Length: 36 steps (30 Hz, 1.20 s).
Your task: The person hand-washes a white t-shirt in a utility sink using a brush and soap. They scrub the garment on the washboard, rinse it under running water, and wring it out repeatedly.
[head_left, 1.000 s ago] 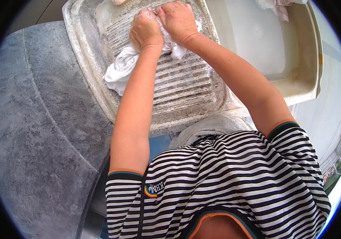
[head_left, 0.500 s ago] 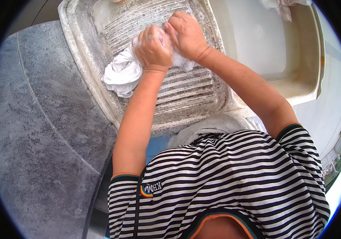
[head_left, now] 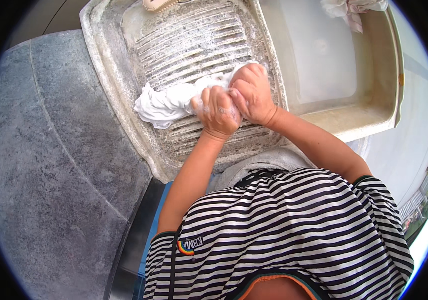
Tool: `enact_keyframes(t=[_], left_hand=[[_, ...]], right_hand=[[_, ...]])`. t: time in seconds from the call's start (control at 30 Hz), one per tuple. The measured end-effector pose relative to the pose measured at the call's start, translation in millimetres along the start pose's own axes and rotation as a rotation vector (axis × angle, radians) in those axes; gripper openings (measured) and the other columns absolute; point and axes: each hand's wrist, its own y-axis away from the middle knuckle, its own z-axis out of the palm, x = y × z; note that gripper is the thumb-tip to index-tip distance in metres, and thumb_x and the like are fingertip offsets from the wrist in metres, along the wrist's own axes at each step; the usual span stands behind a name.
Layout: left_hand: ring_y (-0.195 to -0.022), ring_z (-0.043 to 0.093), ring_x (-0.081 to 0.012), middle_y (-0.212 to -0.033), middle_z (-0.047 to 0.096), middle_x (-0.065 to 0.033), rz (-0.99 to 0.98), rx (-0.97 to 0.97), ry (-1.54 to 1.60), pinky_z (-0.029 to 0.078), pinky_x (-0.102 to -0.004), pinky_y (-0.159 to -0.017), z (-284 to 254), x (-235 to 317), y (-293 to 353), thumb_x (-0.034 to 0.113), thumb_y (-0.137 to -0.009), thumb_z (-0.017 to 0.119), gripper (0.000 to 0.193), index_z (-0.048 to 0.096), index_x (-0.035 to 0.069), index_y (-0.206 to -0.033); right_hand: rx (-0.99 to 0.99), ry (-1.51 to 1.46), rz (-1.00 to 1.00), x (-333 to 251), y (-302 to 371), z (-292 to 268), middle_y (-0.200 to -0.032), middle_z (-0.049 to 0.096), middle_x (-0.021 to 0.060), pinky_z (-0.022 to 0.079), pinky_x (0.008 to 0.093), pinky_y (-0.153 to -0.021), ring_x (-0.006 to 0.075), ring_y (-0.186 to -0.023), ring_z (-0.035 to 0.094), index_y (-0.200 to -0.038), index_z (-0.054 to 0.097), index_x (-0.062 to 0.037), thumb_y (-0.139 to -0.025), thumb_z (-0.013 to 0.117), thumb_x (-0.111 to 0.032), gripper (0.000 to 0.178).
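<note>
A wet white cloth lies bunched across the ridged washboard of a worn stone sink. Both fists are closed on its right part, side by side and touching. My left hand, with suds on its fingers, grips the cloth low on the ridges. Just right of it and a little farther away, my right hand clenches the cloth too; a bit of white fabric shows past its knuckles. The cloth's loose end trails to the left.
To the right is a basin of cloudy water, with pale fabric over its far edge. A beige-handled brush-like item rests at the washboard's far end. A grey countertop spans the left. Grey cloth hangs at the sink's near edge.
Both hands have moved toward me and slightly right down the ridges, pulling the cloth with them. The cloth is now stretched longer to the left, and the beige item at the far end shows more.
</note>
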Motion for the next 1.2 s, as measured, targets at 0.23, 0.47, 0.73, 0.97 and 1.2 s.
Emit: enact_keyframes(t=[0.23,0.47,0.73,0.97,1.2], left_hand=[[-0.090,0.063,-0.0318,-0.093,0.069,-0.0088,-0.171,-0.140,-0.102,0.044,-0.0455,-0.087,38.1,-66.5,-97.6,0.027,-0.091,0.059,0.019,0.064,0.009,-0.095],[-0.103,0.060,-0.0307,-0.107,0.065,-0.0087,-0.109,-0.167,0.061,0.036,-0.0481,-0.100,-8.0,-19.9,-47.3,0.027,-0.095,0.059,0.021,0.064,0.012,-0.108],[-0.069,0.068,-0.0372,-0.077,0.071,-0.0156,-0.233,-0.165,0.092,0.053,-0.0468,-0.069,37.8,-48.1,-96.7,0.029,-0.094,0.058,0.024,0.071,0.009,-0.093],[-0.092,0.071,-0.0307,-0.094,0.074,-0.0182,-0.919,0.119,0.862,0.054,-0.0407,-0.084,24.4,-79.2,-147.1,0.035,-0.098,0.045,0.046,0.074,-0.001,-0.094],[-0.110,0.066,-0.0310,-0.123,0.065,-0.0162,-0.869,0.320,1.385,0.057,-0.0435,-0.093,-88.5,-41.7,-226.3,0.042,-0.101,0.039,0.055,0.054,-0.001,-0.133]], right_hand=[[0.012,0.338,0.267,52.2,-101.1,49.1,-0.095,0.068,0.0106,0.046,0.0470,-0.085,0.0327,-0.094,0.061,-0.085,0.067,-0.0069,-0.102,0.050,-0.027,0.031],[-0.070,0.016,0.319,8.9,-41.1,5.8,-0.100,0.067,0.0118,0.047,0.0458,-0.088,0.0327,-0.101,0.058,-0.094,0.069,-0.0077,-0.095,0.059,-0.031,0.025],[0.026,0.198,0.212,56.6,-75.1,28.7,-0.089,0.066,0.0128,0.051,0.0411,-0.079,0.0327,-0.087,0.062,-0.097,0.065,-0.0013,-0.101,0.055,-0.025,0.026],[0.284,-0.126,0.376,50.4,-127.0,-4.0,-0.106,0.069,0.0166,0.050,0.0413,-0.092,0.0337,-0.100,0.065,-0.105,0.068,-0.0002,-0.093,0.061,-0.025,0.028],[-0.007,-0.217,0.239,-14.5,-71.7,-7.5,-0.122,0.064,0.0177,0.053,0.0409,-0.097,0.0326,-0.107,0.067,-0.131,0.055,-0.0047,-0.088,0.076,-0.045,0.062]])
